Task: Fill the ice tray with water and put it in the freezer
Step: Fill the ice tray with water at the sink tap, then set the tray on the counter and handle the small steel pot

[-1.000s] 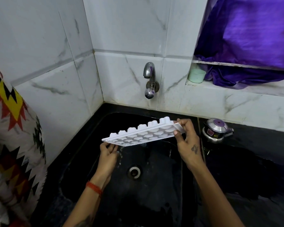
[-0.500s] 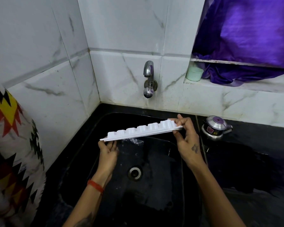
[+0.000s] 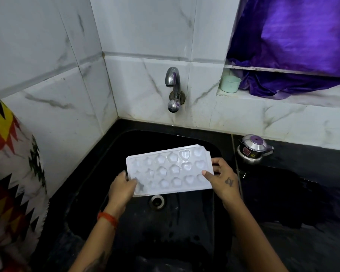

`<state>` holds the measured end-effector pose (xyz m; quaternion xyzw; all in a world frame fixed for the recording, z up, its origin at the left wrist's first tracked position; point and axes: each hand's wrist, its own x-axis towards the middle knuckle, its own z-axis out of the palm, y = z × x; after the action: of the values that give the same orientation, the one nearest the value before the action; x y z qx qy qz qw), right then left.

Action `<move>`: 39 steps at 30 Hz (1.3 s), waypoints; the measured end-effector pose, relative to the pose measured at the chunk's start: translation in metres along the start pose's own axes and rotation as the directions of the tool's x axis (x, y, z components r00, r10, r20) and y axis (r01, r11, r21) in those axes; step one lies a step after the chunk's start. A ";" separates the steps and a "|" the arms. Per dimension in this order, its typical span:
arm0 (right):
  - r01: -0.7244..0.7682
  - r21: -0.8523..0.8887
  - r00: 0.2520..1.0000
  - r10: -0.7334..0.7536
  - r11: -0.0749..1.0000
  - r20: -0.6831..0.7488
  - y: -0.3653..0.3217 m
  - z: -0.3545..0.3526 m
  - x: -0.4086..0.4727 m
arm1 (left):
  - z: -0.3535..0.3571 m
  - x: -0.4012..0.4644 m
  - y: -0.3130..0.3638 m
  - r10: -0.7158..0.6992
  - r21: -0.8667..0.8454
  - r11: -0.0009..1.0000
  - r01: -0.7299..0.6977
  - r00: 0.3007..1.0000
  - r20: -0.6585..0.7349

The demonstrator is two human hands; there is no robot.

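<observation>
Two bare hands hold a white plastic ice tray with rows of moulded star, flower and heart cavities, one hand at each short end. At the left end, the left hand clasps the near corner, thumb lying on the top face and fingers hidden under it. At the right end, the right hand pinches the edge, thumb pressed on top and fingers curled behind the rim. Between the two grips the tray hangs cavities-up, tilted toward the camera, above the black stone sink basin. Just below the left grip sits the round metal drain. Beyond the tray's far edge, a chrome wall tap juts from white marbled tiles, well apart from it.
</observation>
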<state>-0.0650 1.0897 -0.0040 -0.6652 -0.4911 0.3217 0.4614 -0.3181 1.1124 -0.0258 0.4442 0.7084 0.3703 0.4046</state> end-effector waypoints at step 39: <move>-0.500 -0.024 0.840 0.478 0.866 -0.255 0.182 -0.294 -0.066 | 0.248 -0.166 0.028 -0.061 0.110 0.994 0.017 0.910 0.410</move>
<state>0.2385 0.9226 -0.0665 -0.8223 -0.2592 0.3236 0.3898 -0.0395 1.0086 -0.0591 0.5186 0.6341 0.2228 0.5286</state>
